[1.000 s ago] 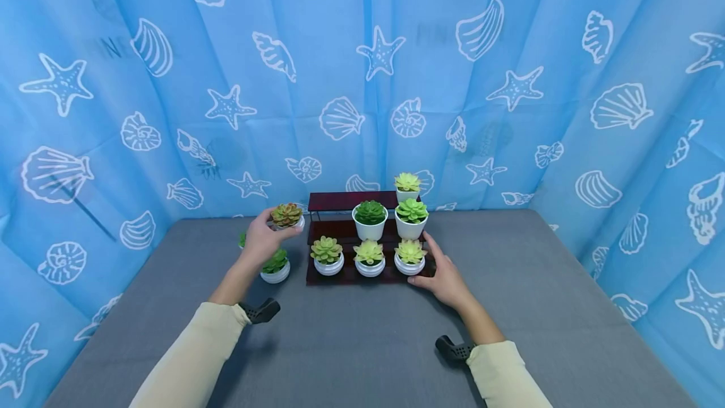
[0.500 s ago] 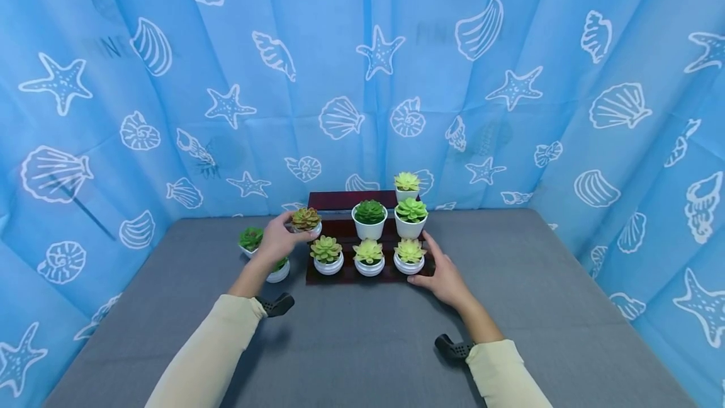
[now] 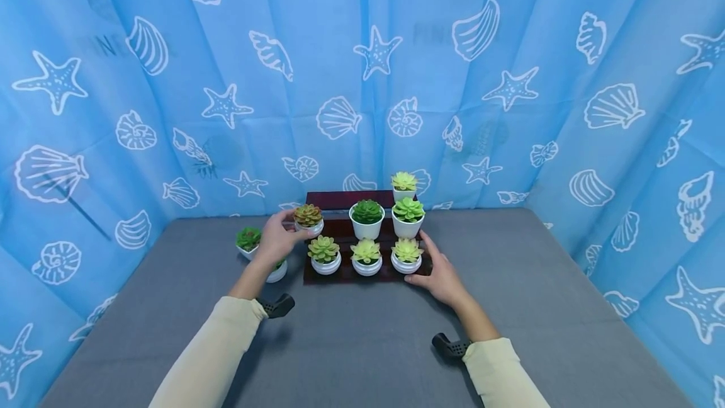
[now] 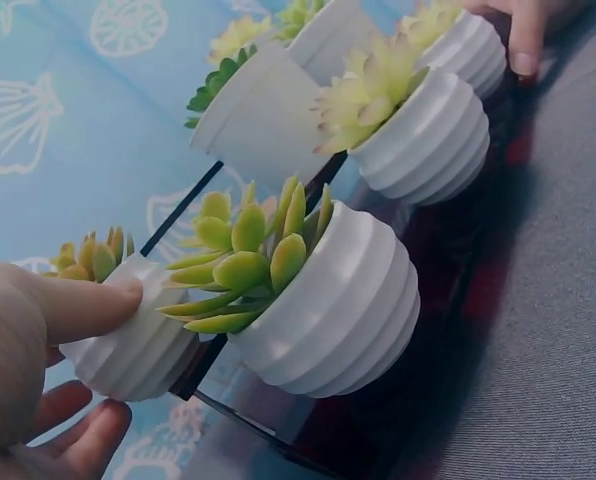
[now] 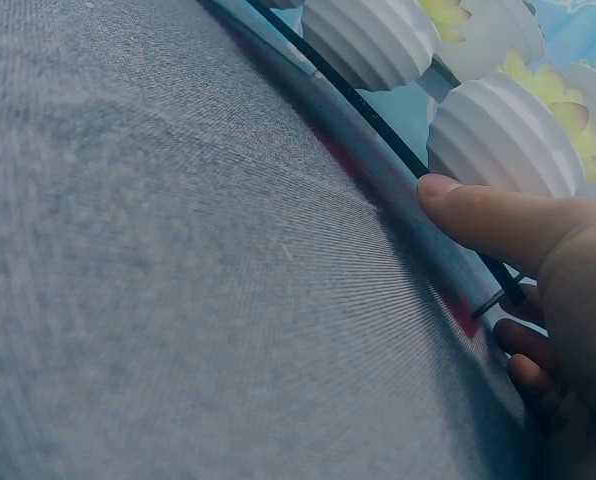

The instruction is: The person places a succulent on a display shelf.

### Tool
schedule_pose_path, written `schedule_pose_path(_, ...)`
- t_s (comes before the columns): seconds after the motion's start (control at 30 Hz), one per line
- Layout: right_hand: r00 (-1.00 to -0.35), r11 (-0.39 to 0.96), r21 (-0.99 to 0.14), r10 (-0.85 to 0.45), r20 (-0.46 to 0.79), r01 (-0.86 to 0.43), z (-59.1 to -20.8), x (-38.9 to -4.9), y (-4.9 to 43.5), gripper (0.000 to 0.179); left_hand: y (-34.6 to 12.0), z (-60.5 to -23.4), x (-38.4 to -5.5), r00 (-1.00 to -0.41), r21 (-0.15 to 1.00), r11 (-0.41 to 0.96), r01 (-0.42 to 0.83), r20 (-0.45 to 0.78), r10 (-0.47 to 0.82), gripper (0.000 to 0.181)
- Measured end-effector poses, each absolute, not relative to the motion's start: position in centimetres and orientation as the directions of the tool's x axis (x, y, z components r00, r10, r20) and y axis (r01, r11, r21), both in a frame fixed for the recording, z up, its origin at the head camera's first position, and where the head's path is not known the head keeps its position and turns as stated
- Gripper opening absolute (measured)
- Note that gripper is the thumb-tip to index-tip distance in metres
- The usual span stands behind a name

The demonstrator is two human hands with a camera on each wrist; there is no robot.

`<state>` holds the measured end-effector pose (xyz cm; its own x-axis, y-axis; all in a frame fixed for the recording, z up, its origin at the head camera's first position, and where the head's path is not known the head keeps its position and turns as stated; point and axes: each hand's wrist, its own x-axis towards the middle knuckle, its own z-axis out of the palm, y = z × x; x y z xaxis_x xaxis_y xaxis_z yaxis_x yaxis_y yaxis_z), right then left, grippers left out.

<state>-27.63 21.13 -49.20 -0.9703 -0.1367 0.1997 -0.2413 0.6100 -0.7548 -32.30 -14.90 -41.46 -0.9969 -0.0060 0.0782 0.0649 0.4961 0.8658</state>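
Observation:
My left hand [image 3: 275,236] pinches a ribbed white pot with a reddish-green succulent [image 3: 308,216] between thumb and fingers, at the left end of the rack's middle tier. In the left wrist view the thumb lies on the rim of this pot [image 4: 143,345]. My right hand [image 3: 443,277] grips the right end of the dark red tiered plant rack [image 3: 342,279], its thumb on the front edge beside a pale yellow-green succulent [image 3: 406,255]. Two more potted succulents, one green [image 3: 322,255] and one pale [image 3: 365,258], share the bottom tier.
A dark green succulent [image 3: 367,220] and a bright green one [image 3: 408,218] stand on the middle tier. On the top tier, at right, is a small pale succulent [image 3: 404,185]. Left of the rack, green potted plants [image 3: 248,242] sit on the grey cloth [image 3: 362,345], partly behind my left wrist.
My left hand has carried the reddish-green succulent rightward from beside the rack to the middle tier's left end. My right hand has stayed at the rack's right end.

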Motion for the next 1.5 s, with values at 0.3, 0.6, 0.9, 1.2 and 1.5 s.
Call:
schedule_pose_path(0.3,-0.972,0.607,-0.760,-0.134,0.191,-0.233,-49.3,-27.8,21.2,0.104,-14.6,-41.4,-32.4,-0.994,0.870,0.483,0.099,0.109,0.009,0.062)
schedule_pose_path(0.6,-0.977,0.613,-0.761,-0.129,0.171,-0.214,-49.1,-27.7,21.1,0.106,-14.0,-41.1,-32.3,-0.988,0.871,0.471,0.140,0.152,0.013,0.053)
schedule_pose_path(0.9,-0.975,0.610,-0.761,-0.137,0.173,-0.221,-49.1,-27.7,21.2,0.106,-13.9,-41.5,-32.0,-0.979,0.881,0.434,0.186,0.203,0.008,0.051)
schedule_pose_path(1.2,-0.978,0.610,-0.765,-0.131,0.161,-0.208,-49.0,-27.8,21.1,0.106,-14.2,-41.1,-30.4,-0.920,0.838,0.432,0.334,0.390,-0.044,0.040)
schedule_pose_path(1.5,-0.977,0.609,-0.764,-0.132,0.169,-0.215,-49.2,-27.6,21.1,0.106,-15.6,-41.7,-28.3,-0.848,0.790,0.461,0.405,0.513,-0.134,0.032)
